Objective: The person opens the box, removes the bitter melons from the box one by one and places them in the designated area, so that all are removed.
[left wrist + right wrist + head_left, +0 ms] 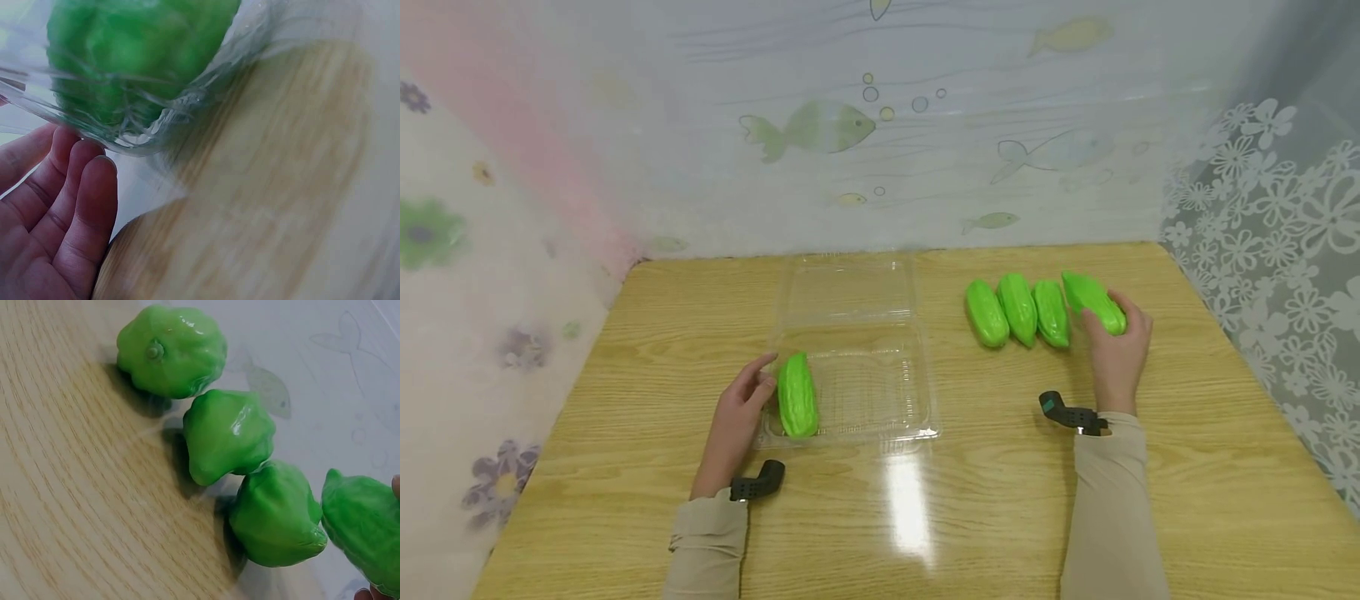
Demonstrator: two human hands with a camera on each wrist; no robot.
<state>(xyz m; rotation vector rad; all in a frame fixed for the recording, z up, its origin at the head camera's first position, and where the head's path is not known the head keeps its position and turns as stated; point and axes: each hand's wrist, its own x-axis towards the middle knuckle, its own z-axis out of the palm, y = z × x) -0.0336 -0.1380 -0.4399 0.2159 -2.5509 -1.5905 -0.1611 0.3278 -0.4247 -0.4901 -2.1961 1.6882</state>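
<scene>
In the head view, my right hand [1116, 346] grips a ridged bright-green gourd [1093, 302], tilted, with thumb and fingers at its near end. Just left of it lies a row of three similar gourds [1017, 308] on the table. My left hand [741, 412] is at the left edge of a clear plastic clamshell container [925, 412], its fairly straight fingers touching the outer wall in the left wrist view. Another gourd [797, 396] lies lengthwise along the left side inside the container. The right wrist view shows the held gourd [365, 531] with only fingertips visible.
The container's clear lid [850, 287] lies open toward the wall. A wooden table [985, 508] carries everything. Behind it hangs a fish-patterned sheet [940, 167], with flower-patterned coverings at both sides. Black wrist cameras [760, 482] are strapped to both wrists.
</scene>
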